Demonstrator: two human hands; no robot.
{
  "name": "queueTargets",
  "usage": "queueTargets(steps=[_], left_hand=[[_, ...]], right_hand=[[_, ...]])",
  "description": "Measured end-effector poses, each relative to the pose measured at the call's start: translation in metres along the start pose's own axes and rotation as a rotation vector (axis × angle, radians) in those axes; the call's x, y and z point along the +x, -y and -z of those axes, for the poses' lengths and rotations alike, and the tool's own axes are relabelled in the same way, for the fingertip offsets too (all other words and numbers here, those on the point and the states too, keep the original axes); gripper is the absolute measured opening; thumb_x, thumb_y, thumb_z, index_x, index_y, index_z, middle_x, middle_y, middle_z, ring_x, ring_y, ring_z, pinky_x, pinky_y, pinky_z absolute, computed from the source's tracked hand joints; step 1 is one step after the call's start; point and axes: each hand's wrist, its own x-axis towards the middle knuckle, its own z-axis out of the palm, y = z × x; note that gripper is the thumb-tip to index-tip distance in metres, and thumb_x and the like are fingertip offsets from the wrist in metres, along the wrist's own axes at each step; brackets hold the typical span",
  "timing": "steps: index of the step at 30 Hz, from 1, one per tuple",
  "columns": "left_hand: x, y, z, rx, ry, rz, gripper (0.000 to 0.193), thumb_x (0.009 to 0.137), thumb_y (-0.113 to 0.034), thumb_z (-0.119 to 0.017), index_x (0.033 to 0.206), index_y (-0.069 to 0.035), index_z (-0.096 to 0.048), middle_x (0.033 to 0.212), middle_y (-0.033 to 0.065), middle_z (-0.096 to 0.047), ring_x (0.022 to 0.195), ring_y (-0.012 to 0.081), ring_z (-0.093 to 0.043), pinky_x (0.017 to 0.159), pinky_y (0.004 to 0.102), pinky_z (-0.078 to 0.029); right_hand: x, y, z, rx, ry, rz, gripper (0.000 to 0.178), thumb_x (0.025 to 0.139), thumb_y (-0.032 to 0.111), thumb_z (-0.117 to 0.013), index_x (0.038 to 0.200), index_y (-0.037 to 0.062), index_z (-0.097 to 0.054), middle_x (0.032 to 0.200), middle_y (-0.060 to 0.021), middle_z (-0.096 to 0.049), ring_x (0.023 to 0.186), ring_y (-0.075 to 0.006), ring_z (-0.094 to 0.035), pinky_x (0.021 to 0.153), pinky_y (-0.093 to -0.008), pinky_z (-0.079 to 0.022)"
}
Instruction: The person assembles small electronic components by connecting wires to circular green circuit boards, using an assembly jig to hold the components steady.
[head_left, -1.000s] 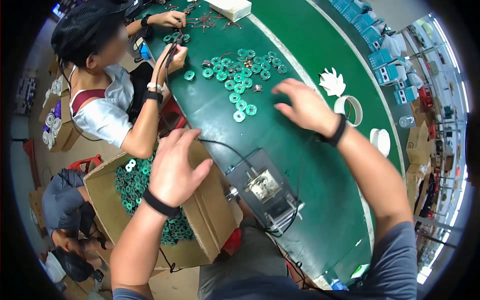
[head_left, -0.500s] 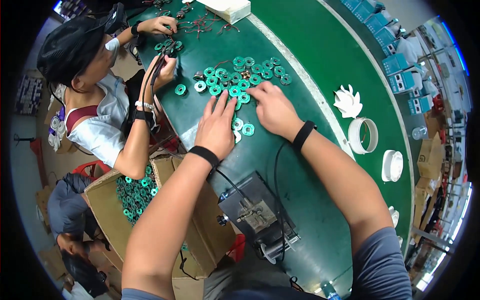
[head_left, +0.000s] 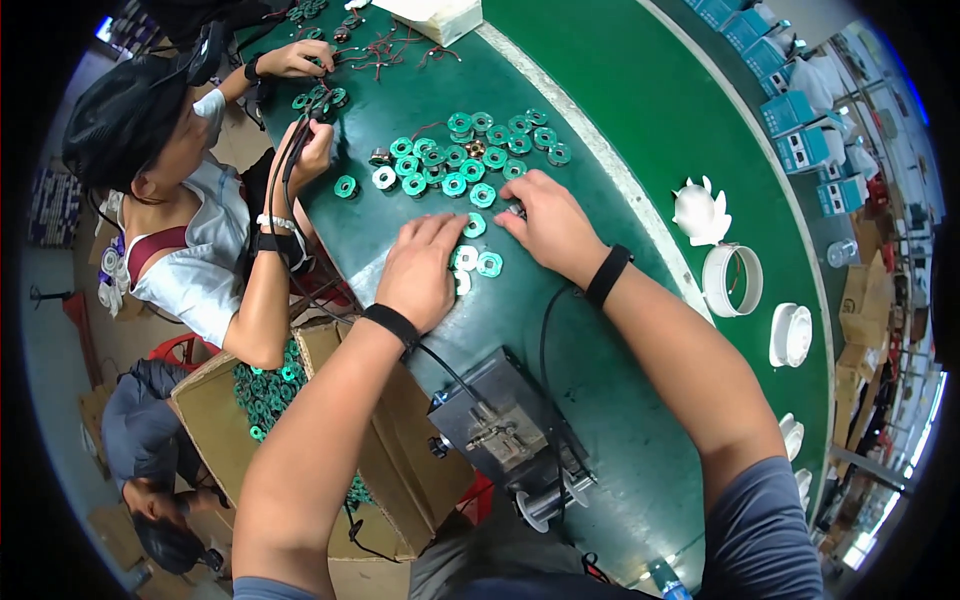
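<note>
Green ring-shaped motor stators (head_left: 462, 183) lie in a loose cluster on the green table. Palm down, my left hand (head_left: 418, 272) rests with its fingers stretched out. Its fingertips are beside one stator (head_left: 474, 225), and a few paler ones (head_left: 489, 264) lie along its right side, partly under the hand. My right hand (head_left: 548, 222) is bent inward at the cluster's near right edge. Its thumb and fingers close on a small dark-edged stator (head_left: 517, 210), mostly hidden by the fingers.
A dark metal fixture (head_left: 497, 425) with a spool and cables stands close in front of me. At the left, a cardboard box (head_left: 330, 350) holds more stators. A co-worker (head_left: 190, 210) handles stators and wires. White fan parts (head_left: 732, 281) sit on the green belt at right.
Both hands have drawn slightly back toward me from the cluster. My right hand now grips a stator, and the stator beside my left fingertips stands apart from the group.
</note>
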Motion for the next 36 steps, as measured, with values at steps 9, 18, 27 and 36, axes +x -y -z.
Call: queueTargets(steps=[9,18,27,36], left_hand=[[0.001,-0.007,-0.003,-0.043,0.008,-0.04,0.068,0.076,0.008,-0.053,0.143,-0.006,-0.055,0.144,0.0126,-0.06,0.132,0.0403,-0.052,0.112,0.0497,-0.041],[0.022,-0.018,-0.006,0.026,-0.027,-0.021,0.085,0.071,0.011,-0.053,0.153,-0.013,-0.047,0.16,0.0083,-0.046,0.142,0.0439,-0.041,0.117,0.0553,-0.036],[0.019,-0.019,-0.006,0.071,0.0,-0.048,0.081,0.074,0.01,-0.052,0.152,-0.012,-0.048,0.153,0.0105,-0.053,0.143,0.0436,-0.042,0.119,0.0569,-0.032],[-0.013,-0.023,0.009,0.122,0.052,0.119,0.088,0.07,-0.029,-0.09,0.147,-0.011,-0.053,0.153,0.0198,-0.047,0.141,0.0433,-0.042,0.114,0.0543,-0.04]], right_hand=[[0.005,0.011,0.008,-0.211,0.099,0.009,0.021,0.084,0.015,-0.08,0.092,0.0008,-0.066,0.103,-0.0181,-0.065,0.095,-0.0384,-0.066,0.083,-0.0479,-0.055],[0.013,-0.019,-0.003,-0.331,-0.279,0.205,0.025,0.085,0.003,-0.065,0.11,0.003,-0.07,0.12,-0.0118,-0.066,0.114,-0.0314,-0.061,0.094,-0.0463,-0.054],[-0.007,-0.01,0.006,-0.18,-0.023,0.226,0.051,0.08,-0.002,-0.059,0.13,0.0024,-0.065,0.132,-0.0146,-0.065,0.129,-0.033,-0.057,0.106,-0.0442,-0.05],[-0.025,0.017,-0.003,-0.324,0.111,0.186,0.072,0.069,0.043,-0.086,0.132,0.0145,-0.064,0.141,-0.0162,-0.052,0.129,-0.0375,-0.051,0.094,-0.0543,-0.054]])
